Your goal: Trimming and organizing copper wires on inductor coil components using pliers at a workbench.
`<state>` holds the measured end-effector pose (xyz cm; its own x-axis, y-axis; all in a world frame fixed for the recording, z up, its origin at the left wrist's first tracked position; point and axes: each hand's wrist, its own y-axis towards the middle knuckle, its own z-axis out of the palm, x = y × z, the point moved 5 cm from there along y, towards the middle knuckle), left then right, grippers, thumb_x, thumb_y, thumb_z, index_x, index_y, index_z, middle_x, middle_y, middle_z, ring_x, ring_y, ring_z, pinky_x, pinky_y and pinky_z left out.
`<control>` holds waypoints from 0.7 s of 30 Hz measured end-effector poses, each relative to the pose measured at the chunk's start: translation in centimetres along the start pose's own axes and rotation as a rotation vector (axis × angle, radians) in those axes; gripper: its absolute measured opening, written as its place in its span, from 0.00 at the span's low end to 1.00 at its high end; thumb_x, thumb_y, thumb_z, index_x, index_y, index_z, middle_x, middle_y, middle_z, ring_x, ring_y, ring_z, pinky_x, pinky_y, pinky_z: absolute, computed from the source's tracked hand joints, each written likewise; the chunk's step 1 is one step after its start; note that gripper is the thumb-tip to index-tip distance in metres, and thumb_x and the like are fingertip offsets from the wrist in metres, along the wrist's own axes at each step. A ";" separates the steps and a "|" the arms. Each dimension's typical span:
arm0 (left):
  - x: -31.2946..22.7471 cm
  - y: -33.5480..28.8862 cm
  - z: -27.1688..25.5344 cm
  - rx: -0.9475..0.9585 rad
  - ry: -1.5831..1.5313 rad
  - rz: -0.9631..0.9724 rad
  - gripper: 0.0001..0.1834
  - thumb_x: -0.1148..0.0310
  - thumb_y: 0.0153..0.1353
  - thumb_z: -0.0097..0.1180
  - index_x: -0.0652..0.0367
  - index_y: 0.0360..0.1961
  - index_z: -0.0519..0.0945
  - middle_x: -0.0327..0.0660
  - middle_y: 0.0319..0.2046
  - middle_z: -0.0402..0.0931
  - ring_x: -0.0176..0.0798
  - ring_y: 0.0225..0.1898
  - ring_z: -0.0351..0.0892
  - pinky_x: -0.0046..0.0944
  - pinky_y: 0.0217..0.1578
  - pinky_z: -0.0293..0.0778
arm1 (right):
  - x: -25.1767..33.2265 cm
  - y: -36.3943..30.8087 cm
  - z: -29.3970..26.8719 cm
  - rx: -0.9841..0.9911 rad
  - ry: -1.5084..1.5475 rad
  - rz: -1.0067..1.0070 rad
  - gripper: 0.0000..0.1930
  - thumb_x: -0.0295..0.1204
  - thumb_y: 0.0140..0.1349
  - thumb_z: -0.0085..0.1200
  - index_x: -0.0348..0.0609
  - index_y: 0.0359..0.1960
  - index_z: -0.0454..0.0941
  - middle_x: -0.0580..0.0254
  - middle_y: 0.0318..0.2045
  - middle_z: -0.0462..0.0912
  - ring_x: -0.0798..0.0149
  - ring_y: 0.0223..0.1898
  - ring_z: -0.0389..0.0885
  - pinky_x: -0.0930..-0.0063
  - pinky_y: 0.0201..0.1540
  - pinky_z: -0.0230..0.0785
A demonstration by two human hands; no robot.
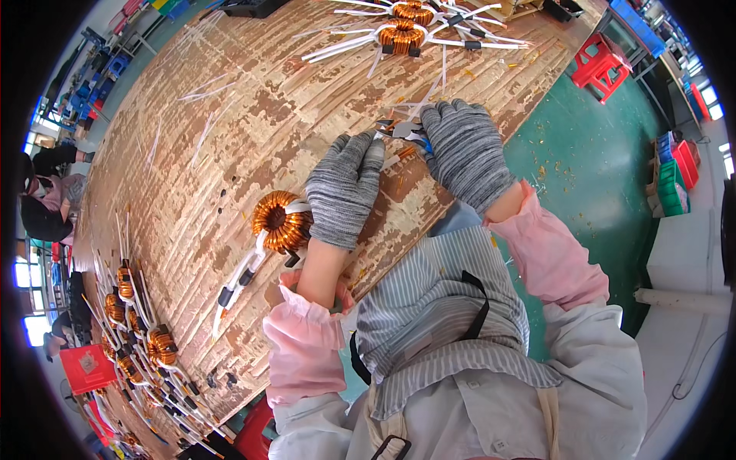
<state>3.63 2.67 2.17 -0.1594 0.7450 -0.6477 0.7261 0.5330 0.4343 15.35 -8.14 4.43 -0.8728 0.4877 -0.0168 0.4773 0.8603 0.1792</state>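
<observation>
One red stool [600,67] stood on green flooring [602,146]; one green crate [671,190] sat beside a red bin [688,164], far right.

Gloved left hand [345,188] palm down, gloved right hand [466,153] curled, apparently gripping, forearms [320,272] reaching forward

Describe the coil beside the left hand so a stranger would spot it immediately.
On the worn table, find the gray-gloved left hand. Just left of its wrist lies a copper-wound ring with white leads. It sits alone; the other coils lie in bunches.
</observation>
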 end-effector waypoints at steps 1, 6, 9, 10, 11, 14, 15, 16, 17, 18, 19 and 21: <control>0.0 0.0 0.0 -0.013 -0.008 0.017 0.13 0.63 0.59 0.53 0.59 0.40 0.79 0.54 0.33 0.77 0.53 0.34 0.78 0.44 0.35 0.74 | -0.1 -0.2 0.1 -0.015 0.076 -0.021 0.19 0.44 0.56 0.53 0.43 0.40 0.74 0.54 0.33 0.78 0.51 0.38 0.76 0.57 0.43 0.66; 0.1 -0.3 -0.6 -0.056 -0.127 0.026 0.12 0.64 0.59 0.52 0.60 0.39 0.79 0.52 0.31 0.77 0.53 0.32 0.78 0.44 0.33 0.73 | 0.5 -0.6 1.8 0.178 0.722 -0.042 0.16 0.42 0.58 0.50 0.40 0.37 0.73 0.48 0.28 0.76 0.50 0.33 0.77 0.59 0.40 0.68; 0.0 -0.4 -0.5 -0.078 -0.120 0.042 0.12 0.64 0.60 0.51 0.60 0.38 0.79 0.52 0.31 0.77 0.53 0.31 0.78 0.44 0.32 0.73 | 0.5 -0.6 1.7 0.155 0.741 -0.027 0.16 0.41 0.58 0.50 0.40 0.35 0.72 0.47 0.27 0.76 0.49 0.33 0.77 0.59 0.39 0.68; -0.3 -0.3 -0.6 -0.076 -0.110 0.045 0.12 0.64 0.60 0.51 0.61 0.38 0.79 0.52 0.31 0.77 0.53 0.31 0.78 0.44 0.32 0.73 | 0.4 -0.5 1.1 0.092 0.622 -0.023 0.16 0.41 0.58 0.50 0.39 0.35 0.72 0.47 0.27 0.76 0.49 0.33 0.77 0.59 0.39 0.68; -0.5 -0.2 -0.7 -0.073 -0.100 0.049 0.12 0.64 0.60 0.51 0.61 0.38 0.79 0.52 0.31 0.77 0.53 0.30 0.78 0.44 0.31 0.73 | 0.4 -0.4 0.5 0.030 0.502 -0.020 0.16 0.41 0.58 0.51 0.39 0.35 0.72 0.47 0.27 0.76 0.48 0.33 0.77 0.59 0.39 0.68; -0.6 -0.5 -0.6 -0.086 -0.028 0.098 0.13 0.62 0.61 0.50 0.60 0.38 0.79 0.51 0.31 0.77 0.52 0.29 0.78 0.45 0.30 0.73 | 0.1 0.2 -0.4 -0.116 0.242 -0.170 0.16 0.39 0.56 0.51 0.38 0.37 0.72 0.48 0.32 0.75 0.51 0.38 0.75 0.60 0.44 0.67; -0.8 -0.5 -0.6 -0.069 -0.021 0.089 0.13 0.62 0.61 0.49 0.60 0.38 0.79 0.51 0.31 0.77 0.52 0.29 0.78 0.45 0.30 0.73 | 0.0 0.3 -0.4 -0.140 0.152 -0.214 0.16 0.38 0.55 0.52 0.38 0.38 0.72 0.49 0.33 0.75 0.51 0.39 0.75 0.60 0.45 0.66; -0.7 -0.5 -0.6 -0.077 -0.023 0.100 0.13 0.62 0.61 0.49 0.60 0.38 0.79 0.51 0.30 0.77 0.52 0.29 0.78 0.45 0.30 0.73 | -0.1 0.4 -0.4 -0.122 0.128 -0.218 0.16 0.38 0.54 0.52 0.39 0.39 0.72 0.49 0.34 0.75 0.51 0.40 0.74 0.60 0.46 0.66; -0.6 -0.6 -0.5 -0.085 -0.025 0.111 0.13 0.63 0.61 0.49 0.60 0.38 0.79 0.51 0.30 0.77 0.52 0.28 0.78 0.45 0.30 0.73 | -0.1 0.5 -0.6 -0.105 0.105 -0.222 0.17 0.38 0.54 0.52 0.39 0.39 0.72 0.50 0.35 0.75 0.51 0.41 0.74 0.60 0.47 0.65; -0.5 -0.5 -0.5 -0.094 -0.026 0.122 0.13 0.63 0.61 0.49 0.60 0.38 0.79 0.51 0.30 0.77 0.52 0.28 0.78 0.45 0.29 0.73 | 0.0 0.6 -0.7 -0.089 0.082 -0.226 0.17 0.37 0.53 0.53 0.39 0.40 0.72 0.50 0.36 0.74 0.52 0.42 0.73 0.60 0.47 0.65; -0.5 -0.5 -0.4 -0.077 -0.030 0.098 0.11 0.65 0.60 0.50 0.61 0.38 0.79 0.50 0.31 0.77 0.51 0.30 0.78 0.43 0.31 0.73 | 0.0 0.6 -0.6 -0.099 0.078 -0.229 0.17 0.37 0.53 0.53 0.39 0.40 0.72 0.51 0.36 0.74 0.52 0.42 0.73 0.60 0.47 0.65; -0.5 -0.5 -0.4 -0.044 -0.036 0.050 0.10 0.69 0.60 0.52 0.63 0.39 0.79 0.50 0.32 0.78 0.47 0.33 0.79 0.37 0.35 0.73 | 0.0 0.5 -0.4 -0.121 0.073 -0.234 0.17 0.37 0.52 0.53 0.39 0.40 0.72 0.51 0.36 0.74 0.52 0.41 0.73 0.60 0.47 0.65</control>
<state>3.04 2.15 2.57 -0.0991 0.7568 -0.6461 0.7026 0.5130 0.4931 15.55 -7.74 4.95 -0.9650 0.2622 -0.0009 0.2503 0.9220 0.2954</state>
